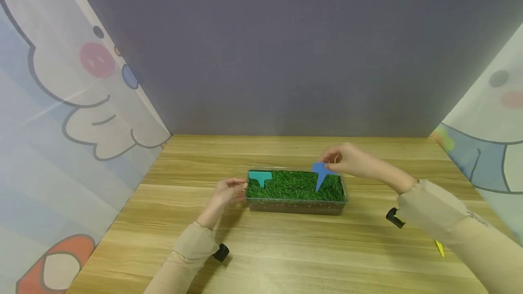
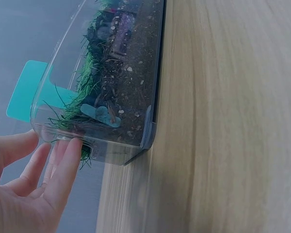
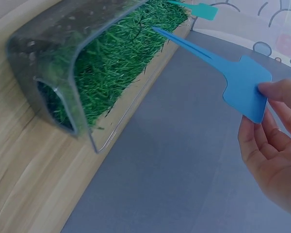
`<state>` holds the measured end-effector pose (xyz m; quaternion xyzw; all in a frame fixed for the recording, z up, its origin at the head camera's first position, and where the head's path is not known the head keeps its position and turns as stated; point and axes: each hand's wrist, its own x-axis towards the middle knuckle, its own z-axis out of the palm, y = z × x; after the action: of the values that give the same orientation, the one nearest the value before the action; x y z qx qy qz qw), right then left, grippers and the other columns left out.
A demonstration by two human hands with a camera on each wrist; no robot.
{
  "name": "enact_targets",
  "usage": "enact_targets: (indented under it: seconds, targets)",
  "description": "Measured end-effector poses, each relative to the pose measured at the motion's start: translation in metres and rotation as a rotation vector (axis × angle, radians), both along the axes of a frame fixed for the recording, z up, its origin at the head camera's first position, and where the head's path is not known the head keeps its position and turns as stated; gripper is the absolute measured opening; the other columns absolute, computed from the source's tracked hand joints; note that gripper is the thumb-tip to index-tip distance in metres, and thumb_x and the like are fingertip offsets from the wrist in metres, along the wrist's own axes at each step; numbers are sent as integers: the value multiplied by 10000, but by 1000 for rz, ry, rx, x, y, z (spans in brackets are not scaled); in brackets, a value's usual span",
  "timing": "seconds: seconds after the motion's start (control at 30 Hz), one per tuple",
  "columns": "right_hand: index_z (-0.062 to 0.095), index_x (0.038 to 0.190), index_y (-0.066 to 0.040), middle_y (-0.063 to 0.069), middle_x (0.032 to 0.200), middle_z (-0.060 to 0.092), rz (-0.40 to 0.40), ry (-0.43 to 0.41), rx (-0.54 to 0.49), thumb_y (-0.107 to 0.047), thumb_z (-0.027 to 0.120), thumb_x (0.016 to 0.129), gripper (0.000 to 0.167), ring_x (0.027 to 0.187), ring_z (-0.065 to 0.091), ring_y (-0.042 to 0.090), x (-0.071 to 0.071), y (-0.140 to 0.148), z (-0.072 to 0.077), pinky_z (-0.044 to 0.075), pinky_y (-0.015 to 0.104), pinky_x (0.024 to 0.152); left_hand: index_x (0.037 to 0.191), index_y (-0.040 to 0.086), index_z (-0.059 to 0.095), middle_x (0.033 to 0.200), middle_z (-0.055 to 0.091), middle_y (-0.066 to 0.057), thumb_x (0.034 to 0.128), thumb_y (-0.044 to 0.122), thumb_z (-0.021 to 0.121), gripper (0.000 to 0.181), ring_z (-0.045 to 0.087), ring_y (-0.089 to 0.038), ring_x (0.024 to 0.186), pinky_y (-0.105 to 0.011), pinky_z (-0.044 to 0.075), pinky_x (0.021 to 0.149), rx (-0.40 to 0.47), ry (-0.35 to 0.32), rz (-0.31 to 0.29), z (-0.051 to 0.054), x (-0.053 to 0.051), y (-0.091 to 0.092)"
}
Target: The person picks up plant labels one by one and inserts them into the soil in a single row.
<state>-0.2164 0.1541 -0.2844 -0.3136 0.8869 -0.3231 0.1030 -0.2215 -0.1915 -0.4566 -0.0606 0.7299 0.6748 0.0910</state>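
A clear box of soil and green grass [image 1: 292,187] sits on the wooden table. In its left end a teal T-shaped tag [image 1: 260,176] stands in the grass; the left wrist view shows the tag [image 2: 28,92] above the rim. My left hand [image 1: 224,194] touches the box's left end with fairly straight fingers [image 2: 63,170]. My right hand [image 1: 351,161] pinches the broad head of a blue T-shaped tag [image 1: 321,172] between thumb and fingers, over the box's right part. In the right wrist view the blue tag [image 3: 247,87] has its point towards the grass.
A yellow pointed piece [image 1: 439,247] lies on the table [image 1: 310,257] at the right, partly hidden by my right sleeve. Behind the table stands a grey panel [image 1: 302,58], with cartoon-printed sheets at left [image 1: 41,149] and right [image 1: 490,149].
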Motion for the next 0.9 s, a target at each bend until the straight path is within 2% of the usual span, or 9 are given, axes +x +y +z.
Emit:
enact_targets:
  seconds: [0.13,0.23,0.3,0.43,0.53,0.6,0.73,0.83,0.9]
  targets:
    - [643,983,-19,16,786,616,11,28,6,-30,568,831,170,647,553,181,-5,-8,0,476,237,508,1068,14,597,964,604,-125,797,174,658,321,598,-204,746,-329,553,706,2,-22,24,-10,-7,-2]
    - [639,981,7,34,793,624,23,42,-8,-18,563,828,172,667,561,168,-7,-14,1,489,241,539,1058,15,604,955,609,-126,788,191,670,329,608,-208,739,-332,555,698,11,-14,30,-8,-6,-1]
    - [637,985,13,45,814,631,26,55,-8,-14,562,826,179,680,561,143,-10,-17,1,497,242,567,1055,17,604,948,610,-113,788,196,669,328,611,-197,736,-317,555,696,4,-18,31,-1,-1,1]
    - [636,989,18,66,836,641,29,57,-13,-11,569,815,190,697,573,157,-14,-25,-1,506,238,587,1056,-20,588,934,602,-124,818,139,633,291,602,-194,729,-333,550,724,-21,-29,39,28,14,10]
    - [636,990,18,66,835,642,37,61,-16,-19,573,814,191,694,571,155,-17,-32,-3,505,240,583,1047,-58,579,921,599,-144,832,76,603,255,593,-195,701,-376,543,741,-22,-33,61,43,21,15]
    - [637,989,15,64,837,641,37,56,-19,-24,575,818,186,690,566,152,-18,-36,-5,501,248,575,1045,-44,586,911,604,-114,832,76,602,246,594,-169,693,-355,545,738,-27,-44,58,43,21,15]
    - [639,986,7,55,840,636,46,68,-9,-25,574,827,175,708,563,136,-21,-43,-9,504,247,604,1043,-50,586,919,602,-141,836,77,598,243,602,-190,703,-353,550,720,-16,-18,32,38,20,12]
    - [640,984,7,51,824,632,48,71,2,-23,565,832,172,720,564,142,-22,-50,-11,502,247,612,1032,-61,587,909,598,-155,837,67,596,234,601,-192,701,-360,552,711,-1,-4,33,39,21,12]
    - [642,974,10,51,804,631,53,79,2,-13,562,827,169,719,564,144,-23,-54,-13,502,250,615,1023,-34,604,897,600,-148,845,98,597,222,602,-196,698,-346,557,685,26,20,2,30,17,7]
